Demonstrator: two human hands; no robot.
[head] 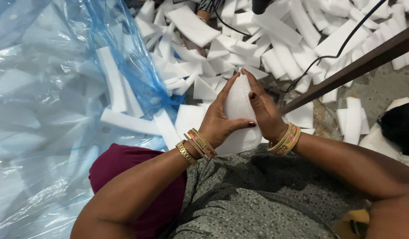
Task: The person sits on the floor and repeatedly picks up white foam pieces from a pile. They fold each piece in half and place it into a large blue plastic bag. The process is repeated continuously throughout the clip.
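Note:
A white foam piece (238, 106) stands upright in front of my lap, pressed between both palms. My left hand (218, 121) wraps its left side, thumb laid across the front. My right hand (263, 108) closes on its right side, fingertips meeting the left ones at the top. Gold bangles ring both wrists. The lower end of the foam piece rests against my patterned grey clothing.
Several white foam strips (275, 44) lie scattered over the floor ahead. A big blue plastic bag (49, 88) holding foam strips fills the left. A dark metal bar (359, 66) runs diagonally at right, with a black cable (346, 42). Another person's hand (204, 15) shows at the top.

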